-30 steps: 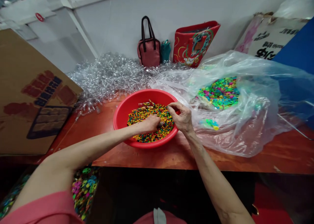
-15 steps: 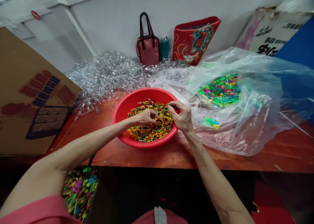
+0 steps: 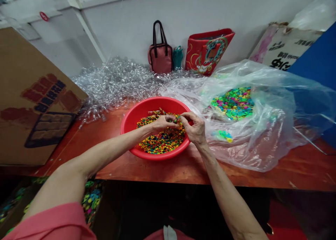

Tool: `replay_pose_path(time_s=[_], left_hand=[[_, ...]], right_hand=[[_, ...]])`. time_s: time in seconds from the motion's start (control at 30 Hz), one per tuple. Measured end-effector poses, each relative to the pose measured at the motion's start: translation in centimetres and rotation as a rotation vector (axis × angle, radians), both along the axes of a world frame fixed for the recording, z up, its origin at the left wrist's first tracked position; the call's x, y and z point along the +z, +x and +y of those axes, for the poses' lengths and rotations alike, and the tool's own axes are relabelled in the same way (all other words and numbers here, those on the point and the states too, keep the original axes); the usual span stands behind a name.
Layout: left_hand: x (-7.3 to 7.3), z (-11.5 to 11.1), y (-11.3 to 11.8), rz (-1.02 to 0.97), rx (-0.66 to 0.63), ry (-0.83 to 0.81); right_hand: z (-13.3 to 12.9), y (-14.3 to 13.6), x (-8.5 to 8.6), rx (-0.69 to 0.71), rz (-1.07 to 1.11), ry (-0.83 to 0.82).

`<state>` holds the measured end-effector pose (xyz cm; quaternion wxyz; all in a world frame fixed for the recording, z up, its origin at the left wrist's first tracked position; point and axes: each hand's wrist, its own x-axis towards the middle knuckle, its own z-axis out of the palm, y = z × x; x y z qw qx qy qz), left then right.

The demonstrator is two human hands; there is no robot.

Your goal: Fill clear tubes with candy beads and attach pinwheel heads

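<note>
A red plastic bowl (image 3: pixel 128 119) holds many small round beads or candies (image 3: pixel 160 145) in yellow, green, orange and red. Over the bowl, my left hand (image 3: pixel 165 123) has its fingers bent together, and whatever lies in them is too small to make out. Close beside it, at the bowl's right rim, my right hand (image 3: pixel 194 128) is closed in a pinch, its fingertips almost meeting the left ones. What it pinches is hidden. A few clear tubes (image 3: pixel 157 112) with coloured beads in them seem to lie at the back of the bowl.
Behind the bowl spreads a heap of clear plastic tubes (image 3: pixel 112 80). On the right, a clear plastic bag (image 3: pixel 262 145) contains colourful plastic pieces (image 3: pixel 236 103). A cardboard box (image 3: pixel 18 72) stands left. A pink handbag (image 3: pixel 160 59) and a red bag (image 3: pixel 194 54) lean against the wall.
My left hand has moved right and up from the beads to meet my right hand. My right hand stays pinched near the rim. The view has shifted slightly.
</note>
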<state>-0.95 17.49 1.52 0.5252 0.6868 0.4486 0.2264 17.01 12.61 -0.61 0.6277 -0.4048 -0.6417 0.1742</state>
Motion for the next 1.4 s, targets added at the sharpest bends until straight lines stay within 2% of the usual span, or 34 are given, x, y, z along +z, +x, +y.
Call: replay_pose_path(time_s=[0.1, 0.23, 0.37, 0.47, 0.57, 0.67, 0.77, 0.87, 1.07, 1.17, 1.4], left_hand=[[1.1, -0.3, -2.2, -0.209, 0.059, -0.145], [2.3, -1.1, -3.7, -0.178, 0.059, -0.133], [2.5, -1.6, -4.3, -0.168, 0.026, -0.131], [2.0, -1.8, -4.6, 0.065, -0.049, -0.024], [0.9, -2.0, -4.2, 0.345, -0.116, 0.096], [-0.6, -2.0, -2.3, 0.389, -0.071, 0.148], [-1.3, -1.2, 0.2, 0.316, -0.059, 0.156], [-0.9, -0.3, 1.2, 0.186, -0.035, 0.136], [-0.1, 0.4, -0.9, 0.141, -0.01, 0.097], [0.0, 0.4, -0.8, 0.121, 0.009, 0.08], [1.5, -1.5, -1.2, -0.264, 0.102, 0.056]], right_hand=[[0.1, -0.1, 0.0, 0.004, 0.014, 0.016], [0.2, -0.1, 0.1, 0.02, -0.001, 0.018], [0.3, -0.1, 0.0, 0.023, -0.025, 0.018], [0.3, -0.2, 0.0, 0.006, -0.022, 0.019], [0.2, -0.2, 0.1, 0.004, -0.033, 0.02], [0.3, -0.2, 0.1, 0.004, -0.043, 0.021], [0.3, -0.1, 0.0, -0.002, -0.037, 0.021], [0.2, -0.1, -0.1, -0.007, -0.032, 0.021], [0.0, -0.3, 0.0, -0.018, -0.008, 0.029], [0.0, -0.2, -0.1, -0.029, 0.015, 0.027], [0.9, 0.4, -1.1, 0.053, 0.122, -0.056]])
